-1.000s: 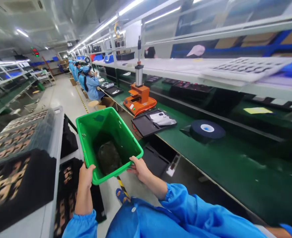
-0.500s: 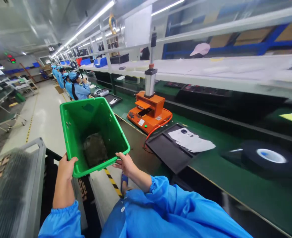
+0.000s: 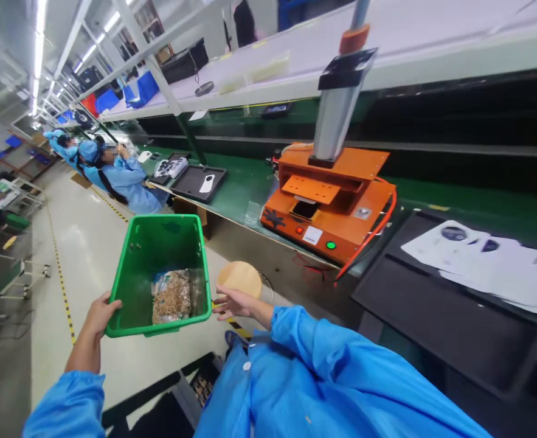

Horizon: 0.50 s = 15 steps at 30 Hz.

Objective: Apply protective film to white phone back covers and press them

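Observation:
A green plastic bin (image 3: pixel 134 274) hangs in front of me, tilted so that its open top faces me. At its bottom lies a brown, crumbly-looking mass (image 3: pixel 172 298), partly wrapped in what looks like clear plastic. My left hand (image 3: pixel 100 313) grips the bin's left near corner, thumb over the rim and fingers hidden behind the wall. Just right of the opposite corner is my right hand (image 3: pixel 235 303), its fingers apart and holding nothing. Behind that hand stands a round wooden-topped stool (image 3: pixel 239 278).
On the green bench (image 3: pixel 236 182) to the right stands an orange press (image 3: pixel 332 201). Nearer me are a black tray (image 3: pixel 432 310) and white cut sheets (image 3: pixel 482 255). Co-workers in blue (image 3: pixel 126 182) sit farther along. Taped floor (image 3: pixel 86 243) runs at left.
My right hand has let go of the bin's rim and opened beside it. The view has moved forward along the bench, bringing the press closer. The bin's contents now show more clearly.

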{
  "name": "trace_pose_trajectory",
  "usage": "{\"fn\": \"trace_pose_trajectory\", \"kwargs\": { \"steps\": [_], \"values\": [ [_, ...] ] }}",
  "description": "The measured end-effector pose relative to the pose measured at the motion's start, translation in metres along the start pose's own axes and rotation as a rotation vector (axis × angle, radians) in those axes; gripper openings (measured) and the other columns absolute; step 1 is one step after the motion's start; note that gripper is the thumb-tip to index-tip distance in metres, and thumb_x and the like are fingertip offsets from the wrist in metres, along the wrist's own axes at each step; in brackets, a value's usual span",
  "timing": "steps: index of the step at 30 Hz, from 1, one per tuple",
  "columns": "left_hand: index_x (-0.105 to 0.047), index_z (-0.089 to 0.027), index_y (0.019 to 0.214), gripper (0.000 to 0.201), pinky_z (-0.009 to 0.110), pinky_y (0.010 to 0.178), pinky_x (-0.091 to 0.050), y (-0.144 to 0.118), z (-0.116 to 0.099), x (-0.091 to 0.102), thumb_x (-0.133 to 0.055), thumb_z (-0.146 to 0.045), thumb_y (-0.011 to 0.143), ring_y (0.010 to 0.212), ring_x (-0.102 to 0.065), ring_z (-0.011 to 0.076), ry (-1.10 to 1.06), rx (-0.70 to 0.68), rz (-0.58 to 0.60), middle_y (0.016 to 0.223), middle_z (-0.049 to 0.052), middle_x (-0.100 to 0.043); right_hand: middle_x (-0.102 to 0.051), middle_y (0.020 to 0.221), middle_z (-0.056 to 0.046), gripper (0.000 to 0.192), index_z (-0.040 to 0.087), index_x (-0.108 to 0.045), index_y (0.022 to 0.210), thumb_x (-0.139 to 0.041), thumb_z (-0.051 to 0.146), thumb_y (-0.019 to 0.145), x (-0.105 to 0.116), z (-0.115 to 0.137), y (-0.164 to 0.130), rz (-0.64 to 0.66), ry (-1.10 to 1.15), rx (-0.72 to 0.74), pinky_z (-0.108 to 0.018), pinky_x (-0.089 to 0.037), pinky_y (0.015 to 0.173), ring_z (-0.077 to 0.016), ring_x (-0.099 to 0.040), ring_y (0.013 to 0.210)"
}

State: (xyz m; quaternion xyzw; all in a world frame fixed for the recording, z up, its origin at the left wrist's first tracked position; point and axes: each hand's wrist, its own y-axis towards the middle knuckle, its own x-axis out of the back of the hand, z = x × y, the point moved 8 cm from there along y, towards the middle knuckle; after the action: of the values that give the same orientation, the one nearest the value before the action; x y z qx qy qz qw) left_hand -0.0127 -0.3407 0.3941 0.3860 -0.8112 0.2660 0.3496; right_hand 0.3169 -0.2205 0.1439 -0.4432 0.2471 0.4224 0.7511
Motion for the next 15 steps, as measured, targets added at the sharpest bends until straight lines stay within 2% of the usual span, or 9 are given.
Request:
{"fn": "trace_pose_trajectory", "kwargs": {
  "steps": [3,5,8,12,15],
  "values": [
    [-0.073,-0.019,0.09,0.046,0.032,0.058,-0.058,0.072,0.0,-0.023,-0.068,-0.037,0.048,0.065,-0.07,0.0245,0.094,-0.065,0.145,0.068,-0.001,-0.074,-0.074,0.105,-0.006,0.061,0.018,-0.063,0.123,-0.094,0.045,0.077,-0.009,-0.001,0.072,0.003,-0.052,-0.021,-0.035,-0.065,0.066,-0.0227,-0.074,0.083],
    [-0.074,-0.02,0.088,0.044,0.033,0.064,-0.061,0.128,0.003,-0.045,-0.068,-0.038,0.049,0.072,-0.072,0.0273,0.167,-0.122,0.25,0.07,0.0,-0.076,-0.074,0.093,-0.001,0.049,0.018,-0.065,0.121,-0.091,0.034,0.082,-0.019,-0.008,0.124,-0.052,-0.06,-0.017,-0.028,-0.062,0.064,-0.0168,-0.071,0.073],
    [-0.073,-0.021,0.083,0.037,0.034,0.071,-0.061,0.224,0.015,-0.085,-0.067,-0.037,0.05,0.082,-0.075,0.0311,0.284,-0.2,0.383,0.072,0.001,-0.077,-0.072,0.086,0.001,0.028,0.016,-0.068,0.115,-0.081,0.03,0.095,-0.023,-0.021,0.202,-0.178,-0.023,-0.047,-0.025,-0.06,0.062,-0.0123,-0.067,0.064],
    [-0.073,-0.022,0.087,0.029,0.037,0.086,-0.06,0.357,0.046,-0.154,-0.069,-0.028,0.059,0.091,-0.075,0.0304,0.396,-0.278,0.494,0.081,0.003,-0.079,-0.069,0.087,0.001,0.018,0.014,-0.068,0.113,-0.071,0.029,0.104,-0.005,-0.03,0.288,-0.382,0.028,-0.122,-0.023,-0.058,0.06,-0.0101,-0.064,0.064],
    [-0.073,-0.018,0.096,0.02,0.042,0.097,-0.058,0.436,0.072,-0.221,-0.076,-0.029,0.079,0.097,-0.074,0.0254,0.424,-0.322,0.589,0.094,0.006,-0.079,-0.068,0.09,0.001,0.019,0.014,-0.067,0.118,-0.07,0.028,0.105,0.014,-0.027,0.335,-0.548,0.036,-0.141,-0.022,-0.056,0.058,-0.0098,-0.063,0.065]
  ]
}}
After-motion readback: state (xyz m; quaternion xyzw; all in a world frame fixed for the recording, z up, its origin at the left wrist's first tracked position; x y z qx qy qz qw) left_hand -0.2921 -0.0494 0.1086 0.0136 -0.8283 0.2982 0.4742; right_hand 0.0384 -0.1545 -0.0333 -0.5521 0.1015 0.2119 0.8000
